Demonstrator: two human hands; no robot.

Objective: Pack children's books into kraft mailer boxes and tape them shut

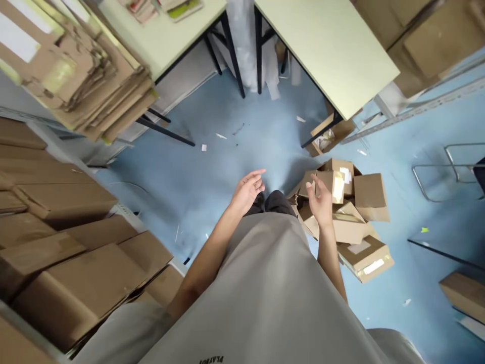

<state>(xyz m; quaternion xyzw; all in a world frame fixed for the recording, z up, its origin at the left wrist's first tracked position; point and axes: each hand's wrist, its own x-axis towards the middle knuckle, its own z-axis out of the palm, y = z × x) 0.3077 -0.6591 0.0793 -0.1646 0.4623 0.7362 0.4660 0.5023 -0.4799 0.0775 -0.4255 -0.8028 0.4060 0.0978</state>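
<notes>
My left hand [248,191] hangs in front of my body over the blue floor [182,174], fingers loosely bent and apart, with nothing in it. To the right, my right hand [320,199] is held up with thumb and fingers spread, also holding nothing. Behind and below it, as seen from above, lies a heap of cardboard boxes [352,225] on the floor. The hand overlaps the boxes in the picture; no grip on them shows. Some of these boxes carry white labels and tape.
Shelves of brown cartons [94,273] line the left side. Flattened cardboard [113,96] is stacked at the upper left. Two pale tables, a left table [166,40] and a right table [326,50], stand ahead. A metal-framed chair [420,184] is at right. Paper scraps dot the floor.
</notes>
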